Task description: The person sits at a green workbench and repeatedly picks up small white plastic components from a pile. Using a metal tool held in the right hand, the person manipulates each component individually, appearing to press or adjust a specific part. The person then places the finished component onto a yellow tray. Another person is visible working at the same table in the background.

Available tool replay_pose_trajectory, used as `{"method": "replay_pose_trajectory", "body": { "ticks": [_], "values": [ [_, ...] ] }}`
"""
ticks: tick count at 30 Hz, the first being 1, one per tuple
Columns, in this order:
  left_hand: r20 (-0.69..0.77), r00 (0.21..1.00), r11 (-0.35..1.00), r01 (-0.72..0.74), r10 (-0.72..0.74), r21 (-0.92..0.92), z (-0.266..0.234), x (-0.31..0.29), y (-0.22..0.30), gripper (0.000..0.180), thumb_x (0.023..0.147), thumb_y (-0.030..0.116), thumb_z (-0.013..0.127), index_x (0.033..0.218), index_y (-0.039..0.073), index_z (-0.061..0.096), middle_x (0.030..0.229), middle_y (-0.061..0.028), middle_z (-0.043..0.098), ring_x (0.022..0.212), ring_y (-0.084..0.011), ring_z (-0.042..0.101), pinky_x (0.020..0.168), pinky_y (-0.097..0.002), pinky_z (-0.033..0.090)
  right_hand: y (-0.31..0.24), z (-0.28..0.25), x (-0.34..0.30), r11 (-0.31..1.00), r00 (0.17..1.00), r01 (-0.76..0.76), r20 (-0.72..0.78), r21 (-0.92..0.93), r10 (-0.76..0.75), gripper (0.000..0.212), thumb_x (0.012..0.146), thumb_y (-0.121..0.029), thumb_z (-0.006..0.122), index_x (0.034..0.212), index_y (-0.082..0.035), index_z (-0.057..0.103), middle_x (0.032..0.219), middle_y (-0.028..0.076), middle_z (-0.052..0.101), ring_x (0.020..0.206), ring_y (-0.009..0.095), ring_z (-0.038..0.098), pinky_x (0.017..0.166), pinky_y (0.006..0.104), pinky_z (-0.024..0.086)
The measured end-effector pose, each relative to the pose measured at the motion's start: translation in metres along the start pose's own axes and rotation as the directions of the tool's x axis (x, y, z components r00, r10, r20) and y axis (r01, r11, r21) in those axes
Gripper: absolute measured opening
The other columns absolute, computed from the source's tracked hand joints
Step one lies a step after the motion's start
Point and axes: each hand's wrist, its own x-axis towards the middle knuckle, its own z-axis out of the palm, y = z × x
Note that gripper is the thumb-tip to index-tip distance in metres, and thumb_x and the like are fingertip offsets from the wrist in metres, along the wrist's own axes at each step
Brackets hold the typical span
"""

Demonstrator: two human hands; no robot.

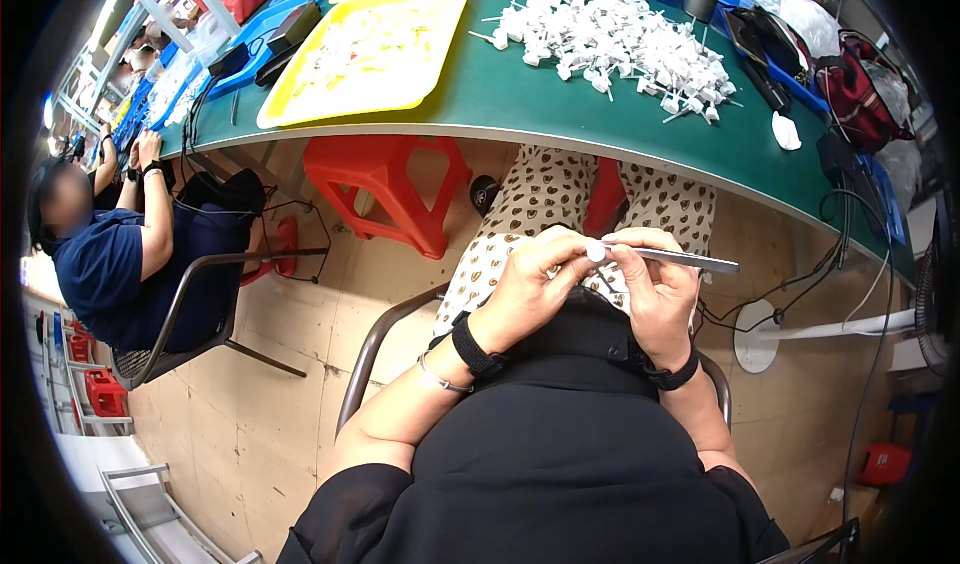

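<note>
Above my lap, my left hand (530,284) pinches a small white plastic part (596,252) with a round face between thumb and fingertips. My right hand (657,289) is closed on slim grey metal tweezers (700,260). Their narrow end reaches the white part, and the wider end sticks out to the right past my fingers. Whether the tip touches the part or sits inside it is too small to tell. On the green table (560,104) ahead lies a big loose heap of similar white parts (615,39), many with thin stems.
A yellow tray (440,74) of small white pieces sits left of the heap. Bags and blue trays fill the table's right end. A red stool (385,179) stands beneath the table. Cables hang at right beside a white stand (757,336). A co-worker (120,254) sits at left.
</note>
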Motion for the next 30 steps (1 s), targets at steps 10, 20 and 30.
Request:
{"method": "replay_pose_trajectory", "body": {
  "ticks": [10, 20, 30],
  "values": [
    [0.041, 0.999, 1.000, -0.001, 0.001, 0.011, 0.000, -0.002, -0.006, 0.011, 0.093, -0.002, 0.068, 0.103, -0.001, 0.070, 0.094, -0.0087, 0.070, 0.085, -0.0165, 0.068, 0.074, -0.0278, 0.056, -0.008, 0.004, 0.000, 0.981, 0.986, -0.132, -0.079, 0.140, 0.144, 0.007, 0.098, -0.004, 0.066, 0.099, 0.002, 0.070, 0.089, 0.004, 0.070, 0.073, 0.009, 0.061, 0.064, 0.0237, 0.049],
    [0.035, 0.999, 1.000, -0.020, 0.020, 0.016, 0.002, -0.002, -0.005, 0.010, 0.091, -0.003, 0.068, 0.102, -0.001, 0.070, 0.090, -0.0092, 0.069, 0.080, -0.0176, 0.067, 0.071, -0.0282, 0.054, -0.001, -0.005, 0.003, 0.997, 0.999, 0.040, 0.038, -0.072, -0.038, 0.003, 0.094, -0.002, 0.069, 0.095, 0.001, 0.069, 0.084, 0.006, 0.068, 0.065, 0.010, 0.060, 0.058, 0.0238, 0.046],
    [0.047, 0.998, 0.998, -0.039, 0.036, 0.055, 0.001, -0.001, -0.004, 0.009, 0.092, -0.001, 0.068, 0.101, -0.001, 0.070, 0.088, -0.0084, 0.069, 0.078, -0.0182, 0.067, 0.070, -0.0291, 0.053, -0.005, -0.009, 0.007, 0.995, 0.995, 0.051, 0.091, -0.088, -0.043, 0.003, 0.094, -0.002, 0.068, 0.096, 0.001, 0.068, 0.083, 0.006, 0.067, 0.067, 0.010, 0.060, 0.059, 0.0240, 0.046]
  ]
}}
